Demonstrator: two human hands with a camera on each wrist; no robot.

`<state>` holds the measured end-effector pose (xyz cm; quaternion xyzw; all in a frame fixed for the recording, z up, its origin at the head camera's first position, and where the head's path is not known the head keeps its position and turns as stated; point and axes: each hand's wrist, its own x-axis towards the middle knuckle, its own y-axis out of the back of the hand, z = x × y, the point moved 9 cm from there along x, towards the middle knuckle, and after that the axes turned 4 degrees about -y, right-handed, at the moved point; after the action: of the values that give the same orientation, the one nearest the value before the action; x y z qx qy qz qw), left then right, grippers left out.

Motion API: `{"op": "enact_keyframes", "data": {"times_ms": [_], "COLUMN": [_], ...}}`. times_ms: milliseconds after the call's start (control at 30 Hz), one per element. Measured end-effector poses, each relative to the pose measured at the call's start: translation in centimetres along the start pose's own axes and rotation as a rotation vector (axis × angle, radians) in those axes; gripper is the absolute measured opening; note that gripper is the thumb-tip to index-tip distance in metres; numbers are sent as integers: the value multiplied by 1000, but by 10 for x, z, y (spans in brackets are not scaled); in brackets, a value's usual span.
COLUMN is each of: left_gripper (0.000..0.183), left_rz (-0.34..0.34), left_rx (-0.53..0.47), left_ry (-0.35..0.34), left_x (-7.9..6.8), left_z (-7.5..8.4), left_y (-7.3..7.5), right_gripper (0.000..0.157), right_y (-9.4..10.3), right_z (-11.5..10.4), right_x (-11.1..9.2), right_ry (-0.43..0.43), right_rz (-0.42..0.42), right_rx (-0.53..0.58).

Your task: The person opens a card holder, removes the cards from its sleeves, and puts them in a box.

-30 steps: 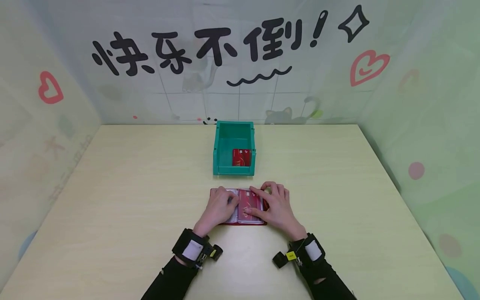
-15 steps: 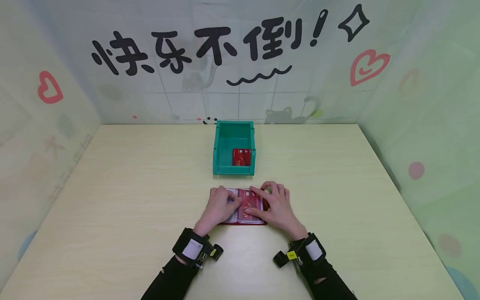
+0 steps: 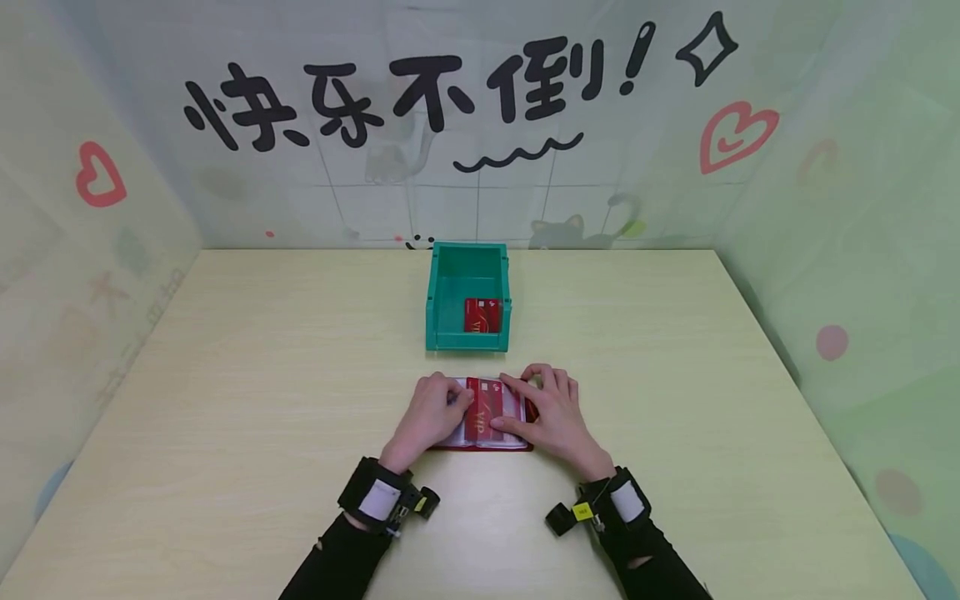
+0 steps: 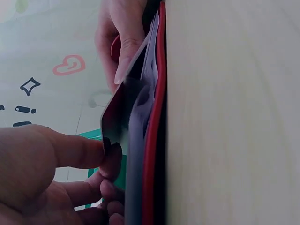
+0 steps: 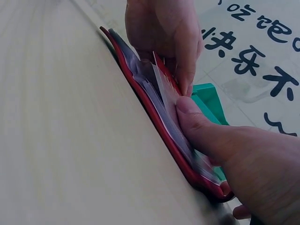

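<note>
A red card point(image 3: 482, 410) lettered VIP stands partly out of a clear sleeve in an open red card holder point(image 3: 516, 447), which lies on the table. My left hand point(image 3: 429, 412) pinches the card's left edge between thumb and fingers. In the left wrist view, the card point(image 4: 111, 112) is lifted at an angle off the sleeves. My right hand point(image 3: 557, 417) holds the holder's right side, thumb pressing on the sleeve over the card. From the right wrist, the right thumb point(image 5: 199, 124) shows on the sleeve, fingers around the holder's far edge. The card's right part remains inside the sleeve.
Behind the holder stands a green bin point(image 3: 468, 340), with a red card point(image 3: 482, 315) lying in its near right corner. The pale wooden table point(image 3: 262, 375) meets printed walls at the back and both sides.
My left hand has moved slightly left, drawing the card leftward partly out of its sleeve. The right hand stays in place on the holder.
</note>
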<state>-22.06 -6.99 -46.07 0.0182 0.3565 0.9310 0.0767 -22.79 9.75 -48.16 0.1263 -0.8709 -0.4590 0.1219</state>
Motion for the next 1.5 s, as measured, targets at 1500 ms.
{"op": "enact_keyframes", "data": {"times_ms": [1500], "left_gripper": [40], "left_rz": [5], "left_rx": [-99], "left_ry": [104], "left_x": [61], "left_z": [16], "left_y": [53], "right_gripper": [69], "right_y": [0], "right_z": [0], "right_x": [-1], "right_ry": [1], "right_rz": [7], "right_rx": [-5]}}
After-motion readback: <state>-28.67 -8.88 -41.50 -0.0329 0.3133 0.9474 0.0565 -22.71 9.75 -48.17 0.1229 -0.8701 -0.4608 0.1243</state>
